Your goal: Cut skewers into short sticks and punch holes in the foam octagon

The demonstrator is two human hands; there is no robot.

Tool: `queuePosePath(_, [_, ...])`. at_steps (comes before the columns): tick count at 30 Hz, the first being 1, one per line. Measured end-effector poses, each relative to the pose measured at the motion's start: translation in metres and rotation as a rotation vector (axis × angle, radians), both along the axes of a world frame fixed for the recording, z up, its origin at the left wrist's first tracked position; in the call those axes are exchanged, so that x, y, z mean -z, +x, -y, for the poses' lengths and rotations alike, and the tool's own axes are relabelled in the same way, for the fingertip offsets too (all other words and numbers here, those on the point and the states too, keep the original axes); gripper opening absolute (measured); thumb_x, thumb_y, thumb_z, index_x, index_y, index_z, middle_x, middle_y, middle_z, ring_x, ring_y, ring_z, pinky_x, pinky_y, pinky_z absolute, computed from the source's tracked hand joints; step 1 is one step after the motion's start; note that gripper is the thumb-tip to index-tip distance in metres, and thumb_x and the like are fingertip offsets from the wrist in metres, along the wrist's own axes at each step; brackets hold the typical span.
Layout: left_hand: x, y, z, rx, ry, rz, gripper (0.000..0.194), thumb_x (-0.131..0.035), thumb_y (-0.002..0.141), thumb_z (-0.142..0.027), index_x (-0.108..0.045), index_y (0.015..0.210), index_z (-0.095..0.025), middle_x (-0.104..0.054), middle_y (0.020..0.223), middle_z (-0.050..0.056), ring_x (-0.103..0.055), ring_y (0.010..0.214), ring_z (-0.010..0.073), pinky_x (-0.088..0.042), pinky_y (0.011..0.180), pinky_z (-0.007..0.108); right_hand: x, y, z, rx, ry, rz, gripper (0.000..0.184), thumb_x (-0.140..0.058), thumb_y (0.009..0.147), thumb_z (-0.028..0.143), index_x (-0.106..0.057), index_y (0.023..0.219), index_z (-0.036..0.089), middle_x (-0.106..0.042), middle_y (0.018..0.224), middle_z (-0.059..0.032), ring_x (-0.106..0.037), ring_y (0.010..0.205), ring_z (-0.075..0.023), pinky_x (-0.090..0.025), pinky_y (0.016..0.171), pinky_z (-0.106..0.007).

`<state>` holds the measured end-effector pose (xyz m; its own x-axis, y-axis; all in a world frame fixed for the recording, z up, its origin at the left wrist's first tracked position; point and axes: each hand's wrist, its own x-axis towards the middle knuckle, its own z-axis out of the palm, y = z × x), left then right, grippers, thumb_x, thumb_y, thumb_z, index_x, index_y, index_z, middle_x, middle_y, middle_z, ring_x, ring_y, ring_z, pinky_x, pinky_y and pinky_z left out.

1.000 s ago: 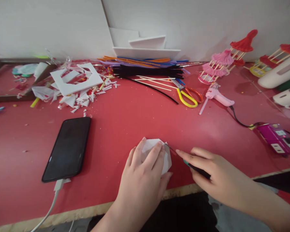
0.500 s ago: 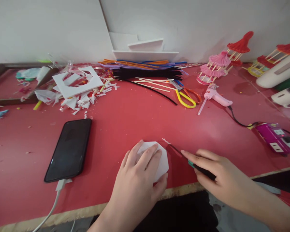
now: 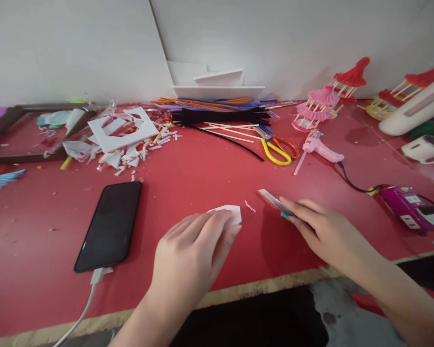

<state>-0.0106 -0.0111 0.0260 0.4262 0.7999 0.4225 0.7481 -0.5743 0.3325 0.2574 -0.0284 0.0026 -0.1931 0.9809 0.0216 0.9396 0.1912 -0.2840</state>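
Note:
My left hand (image 3: 195, 246) is closed on a small white foam board piece (image 3: 234, 212) with straight-cut edges. Most of that piece hides under my fingers and palm. My right hand (image 3: 321, 231) grips a utility knife (image 3: 275, 200) with a green part on its handle; the flat blade points up and left, raised above the table. Between the two hands lies a thin white shaving (image 3: 250, 207) on the red tabletop (image 3: 202, 178).
A charging phone (image 3: 110, 226) lies at the left. Behind it are foam scraps (image 3: 121, 130). Pipe cleaners (image 3: 220, 115), scissors (image 3: 277, 149) and a pink glue gun (image 3: 323, 148) lie farther back. A purple power strip (image 3: 412, 207) and small pagoda-like models (image 3: 318, 103) are at right.
The knife has lifted and turned so its blade's flat side shows; the shaving that was at its tip now lies on the table. My left hand has curled and shifted left with the foam piece.

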Motion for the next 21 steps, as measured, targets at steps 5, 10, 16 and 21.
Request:
queuePosePath(5, [-0.007,-0.003,-0.024,-0.192,-0.005,0.044,0.023,-0.047,0.095,-0.03,-0.065,0.085,-0.02,-0.069,0.072,-0.001,-0.063,0.061,0.0122,-0.041,0.054,0.022,0.005,0.007,-0.023,0.04,0.118,0.145,0.04,-0.042,0.094,0.023,-0.056,0.131,0.021,-0.064,0.102,-0.0085,-0.065,0.082,-0.0235,-0.05,0.061,-0.033])
queuePosePath(10, [-0.001,0.001,-0.049,-0.377,-0.321,0.278,0.038,-0.043,0.094,-0.042,-0.061,0.07,-0.018,-0.048,0.051,-0.003,-0.044,0.048,0.0098,-0.03,0.046,0.021,0.004,-0.012,-0.034,-0.065,0.272,-0.043,0.035,-0.048,0.094,0.028,-0.06,0.125,0.016,-0.064,0.105,-0.0103,-0.064,0.094,-0.0226,-0.052,0.08,-0.034])
queuePosePath(16, [0.02,-0.004,-0.053,-0.381,-0.664,0.543,0.047,-0.044,0.089,-0.056,-0.064,0.072,-0.017,-0.052,0.057,-0.001,-0.045,0.052,0.0116,-0.032,0.047,0.023,0.012,-0.042,-0.048,-0.248,0.01,-0.238,0.037,-0.058,0.09,0.027,-0.058,0.126,0.016,-0.064,0.107,-0.0093,-0.063,0.098,-0.0213,-0.051,0.085,-0.034])
queuePosePath(21, [0.022,-0.009,-0.05,-0.367,-0.741,0.706,0.046,-0.051,0.085,-0.06,-0.07,0.093,-0.019,-0.068,0.074,0.003,-0.059,0.063,0.0156,-0.041,0.052,0.023,0.006,-0.051,-0.062,-0.232,-0.06,-0.343,0.013,-0.055,0.09,0.016,-0.068,0.092,0.018,-0.066,0.088,-0.004,-0.063,0.083,-0.0158,-0.047,0.074,-0.027])
